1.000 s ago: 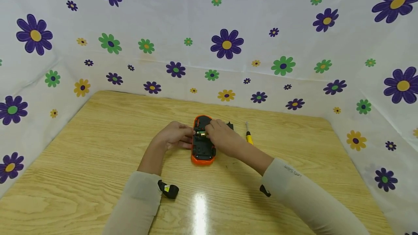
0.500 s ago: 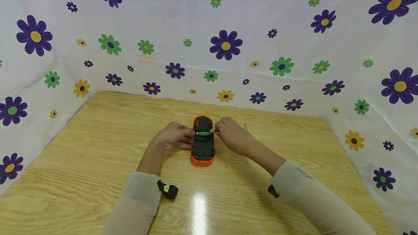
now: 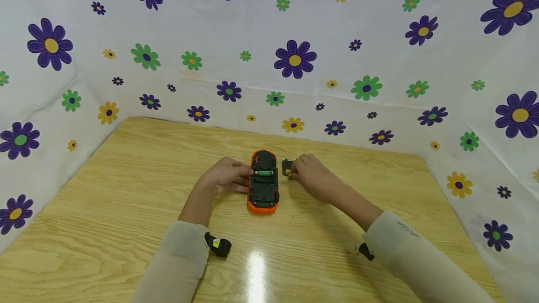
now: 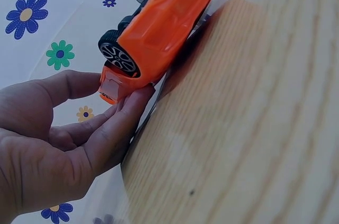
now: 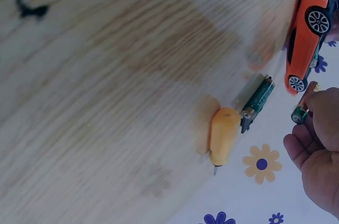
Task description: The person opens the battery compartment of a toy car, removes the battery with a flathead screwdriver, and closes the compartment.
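1. An orange toy car is seen lying upside down near the middle of the wooden table, its black underside up and a green battery seated in the open compartment.
2. The car's left side is gripped by the left hand, thumb and curled fingers pressed against the orange body.
3. A second green battery is pinched between the fingertips of the right hand, just right of the car and apart from it.
4. A small black cover is seen beside the right hand.
5. In the right wrist view, a yellow-handled screwdriver and another battery are shown lying on the table, touching each other.
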Action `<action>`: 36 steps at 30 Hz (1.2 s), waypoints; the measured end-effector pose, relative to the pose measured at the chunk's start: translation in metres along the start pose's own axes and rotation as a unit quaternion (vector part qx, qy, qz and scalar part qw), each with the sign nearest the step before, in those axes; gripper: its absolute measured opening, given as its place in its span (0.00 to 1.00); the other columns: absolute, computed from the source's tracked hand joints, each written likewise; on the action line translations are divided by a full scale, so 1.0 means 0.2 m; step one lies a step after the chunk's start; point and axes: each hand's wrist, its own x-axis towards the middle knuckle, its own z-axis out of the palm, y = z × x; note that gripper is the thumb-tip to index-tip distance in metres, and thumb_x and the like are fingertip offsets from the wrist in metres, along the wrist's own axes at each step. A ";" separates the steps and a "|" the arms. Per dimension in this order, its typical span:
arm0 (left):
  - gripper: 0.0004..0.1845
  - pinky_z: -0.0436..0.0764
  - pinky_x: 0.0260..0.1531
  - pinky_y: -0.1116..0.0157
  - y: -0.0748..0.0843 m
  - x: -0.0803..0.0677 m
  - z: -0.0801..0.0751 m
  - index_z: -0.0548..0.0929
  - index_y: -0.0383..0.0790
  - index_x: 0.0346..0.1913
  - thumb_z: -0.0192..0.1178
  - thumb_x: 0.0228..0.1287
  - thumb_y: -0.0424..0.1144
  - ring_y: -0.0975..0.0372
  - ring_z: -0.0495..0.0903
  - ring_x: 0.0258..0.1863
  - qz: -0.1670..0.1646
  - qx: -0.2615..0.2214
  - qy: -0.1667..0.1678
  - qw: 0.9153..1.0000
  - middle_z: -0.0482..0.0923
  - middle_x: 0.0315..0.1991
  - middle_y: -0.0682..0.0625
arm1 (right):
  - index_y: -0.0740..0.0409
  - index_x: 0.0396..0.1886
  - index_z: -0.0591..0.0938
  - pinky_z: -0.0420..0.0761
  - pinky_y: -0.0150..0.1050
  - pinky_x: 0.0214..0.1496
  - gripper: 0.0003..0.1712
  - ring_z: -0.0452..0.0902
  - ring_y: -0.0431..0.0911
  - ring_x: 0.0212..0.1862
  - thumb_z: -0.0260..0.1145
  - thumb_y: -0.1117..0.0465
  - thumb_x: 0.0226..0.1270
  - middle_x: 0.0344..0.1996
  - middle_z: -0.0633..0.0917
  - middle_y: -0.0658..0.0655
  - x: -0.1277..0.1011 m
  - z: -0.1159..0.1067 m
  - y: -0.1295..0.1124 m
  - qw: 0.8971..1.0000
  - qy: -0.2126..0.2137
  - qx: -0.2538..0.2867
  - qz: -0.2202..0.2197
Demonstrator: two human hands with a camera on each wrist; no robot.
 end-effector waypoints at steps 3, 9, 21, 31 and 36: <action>0.22 0.90 0.44 0.54 0.00 0.00 0.00 0.74 0.24 0.67 0.58 0.75 0.32 0.52 0.86 0.40 -0.001 -0.003 -0.001 1.000 0.82 0.50 0.33 | 0.63 0.41 0.77 0.73 0.44 0.45 0.05 0.68 0.49 0.40 0.62 0.65 0.78 0.36 0.75 0.56 -0.02 0.02 0.02 0.999 0.010 -0.028 -0.023; 0.22 0.89 0.44 0.54 0.00 0.00 0.00 0.74 0.24 0.66 0.58 0.75 0.31 0.52 0.87 0.40 -0.003 -0.008 -0.001 1.000 0.83 0.50 0.33 | 0.65 0.40 0.78 0.75 0.44 0.44 0.06 0.70 0.49 0.39 0.67 0.66 0.74 0.36 0.76 0.57 -0.05 0.06 0.05 0.996 0.029 -0.068 -0.048; 0.21 0.90 0.44 0.54 0.00 0.01 0.00 0.75 0.24 0.65 0.58 0.75 0.31 0.53 0.87 0.40 -0.006 -0.011 -0.001 1.000 0.83 0.50 0.34 | 0.64 0.40 0.82 0.80 0.44 0.46 0.06 0.75 0.48 0.39 0.67 0.64 0.74 0.35 0.80 0.57 -0.07 0.09 0.04 0.998 -0.030 -0.049 -0.030; 0.22 0.90 0.44 0.54 0.01 0.00 0.00 0.74 0.24 0.66 0.59 0.75 0.32 0.52 0.87 0.41 -0.004 -0.005 0.000 1.000 0.82 0.50 0.34 | 0.63 0.40 0.83 0.82 0.44 0.46 0.07 0.77 0.49 0.40 0.67 0.62 0.74 0.36 0.81 0.56 -0.06 0.09 0.03 0.997 -0.027 -0.065 -0.035; 0.22 0.89 0.45 0.54 0.01 -0.01 0.00 0.74 0.25 0.67 0.59 0.75 0.32 0.51 0.87 0.41 -0.003 -0.001 0.001 1.000 0.82 0.51 0.34 | 0.63 0.40 0.83 0.82 0.43 0.46 0.06 0.77 0.49 0.41 0.68 0.63 0.74 0.36 0.82 0.57 -0.06 0.09 0.03 0.997 -0.025 -0.062 -0.032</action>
